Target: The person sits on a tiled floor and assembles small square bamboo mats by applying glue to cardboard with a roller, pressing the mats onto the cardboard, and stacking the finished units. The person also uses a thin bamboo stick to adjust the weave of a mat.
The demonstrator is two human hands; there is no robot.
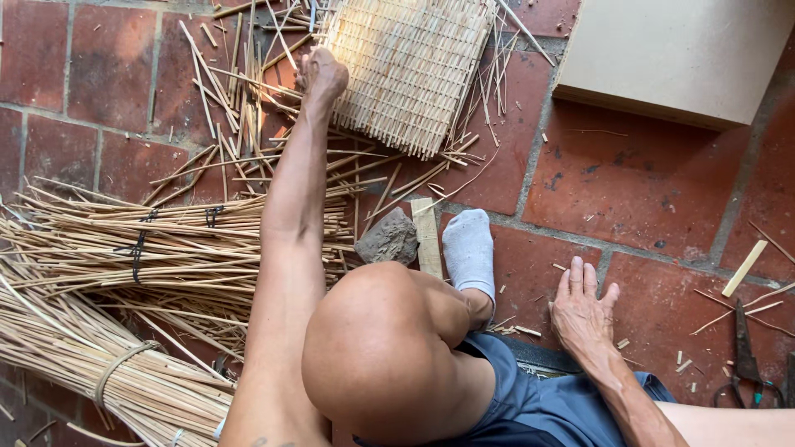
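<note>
A bent knee point(377, 348) rises nearest the camera; beyond it the left hand point(321, 73) is curled on the near-left edge of a part-woven cane mat point(410, 70), loose splints point(240, 91) scattered unwoven, while the right hand point(584, 310) rests open, flat on the brick floor point(629, 178).

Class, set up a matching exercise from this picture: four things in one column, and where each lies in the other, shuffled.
Things:
1. woven cane panel
2. scissors
3. stone
4. tied cane bundles

Places:
A. bottom right, on the tiles
B. beside the socked foot
C. top centre, at the left hand
D. left side of the floor

Pairs: 1-C, 2-A, 3-B, 4-D
</note>
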